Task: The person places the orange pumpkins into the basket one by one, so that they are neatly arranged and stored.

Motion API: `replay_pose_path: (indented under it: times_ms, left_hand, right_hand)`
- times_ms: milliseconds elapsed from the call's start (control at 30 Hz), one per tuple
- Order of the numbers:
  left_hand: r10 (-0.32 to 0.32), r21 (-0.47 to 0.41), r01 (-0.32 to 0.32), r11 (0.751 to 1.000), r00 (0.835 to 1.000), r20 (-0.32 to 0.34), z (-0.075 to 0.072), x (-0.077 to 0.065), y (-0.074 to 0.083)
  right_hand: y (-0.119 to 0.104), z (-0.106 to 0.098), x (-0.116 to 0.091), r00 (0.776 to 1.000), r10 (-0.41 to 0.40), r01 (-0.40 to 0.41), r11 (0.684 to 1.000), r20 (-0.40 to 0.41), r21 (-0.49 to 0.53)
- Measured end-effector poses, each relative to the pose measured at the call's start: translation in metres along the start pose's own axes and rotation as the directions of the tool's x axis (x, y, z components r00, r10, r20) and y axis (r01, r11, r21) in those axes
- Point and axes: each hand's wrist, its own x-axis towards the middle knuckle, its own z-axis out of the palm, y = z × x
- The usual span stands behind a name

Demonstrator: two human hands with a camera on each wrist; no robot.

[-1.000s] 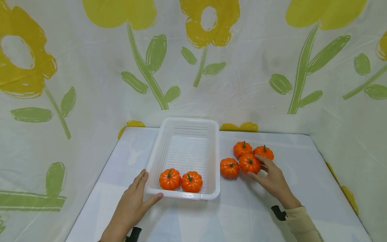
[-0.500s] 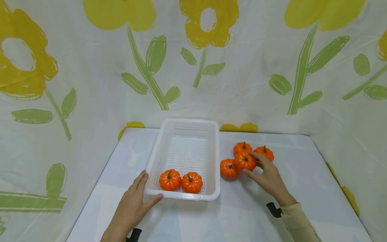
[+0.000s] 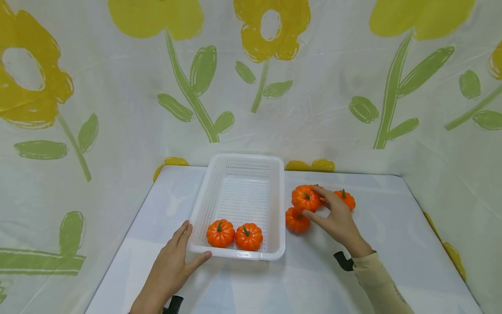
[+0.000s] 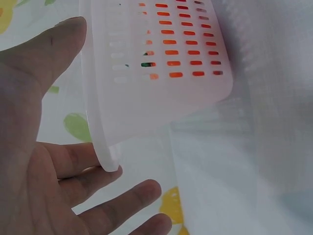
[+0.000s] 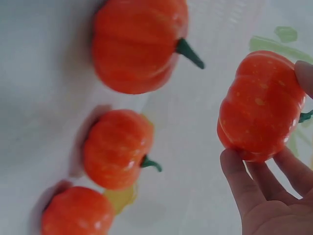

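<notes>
A small orange pumpkin [image 3: 306,198] with a green stem is pinched between thumb and fingers of my right hand [image 3: 338,218]. In the right wrist view this pumpkin [image 5: 261,105] hangs above the table, apart from three others. One loose pumpkin [image 3: 297,220] lies beside the basket, another [image 3: 346,200] at the right, and a third is mostly hidden behind the held one. My left hand [image 3: 168,261] rests at the near left corner of a white perforated basket [image 3: 276,209], its thumb and fingers fairly straight against the rim [image 4: 98,122]. Two pumpkins [image 3: 220,233] sit in the basket's near end.
The pale table [image 3: 313,279] ends at a back edge close behind the basket. A white curtain [image 3: 313,117] with yellow flowers and green leaves surrounds it at the back and sides. A black strap piece [image 3: 343,261] sits at my right wrist.
My right hand has lifted one pumpkin from the group and carried it left toward the basket. The left hand and basket stay put.
</notes>
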Motion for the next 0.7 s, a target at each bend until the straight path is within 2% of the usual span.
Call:
replay_pose_path:
  times_ms: [367,700]
  left_hand:
    - [-0.009,0.005,0.009,1.000,1.000,0.009,0.000,0.000,0.001]
    - [0.010,0.015,-0.010,1.000,1.000,-0.008,-0.001,0.000,-0.001]
  right_hand:
    - [-0.032,0.016,0.025,1.000,0.017,-0.020,0.992,0.025,0.121]
    - [-0.049,0.025,0.044,0.998,-0.035,0.031,0.996,0.043,0.079]
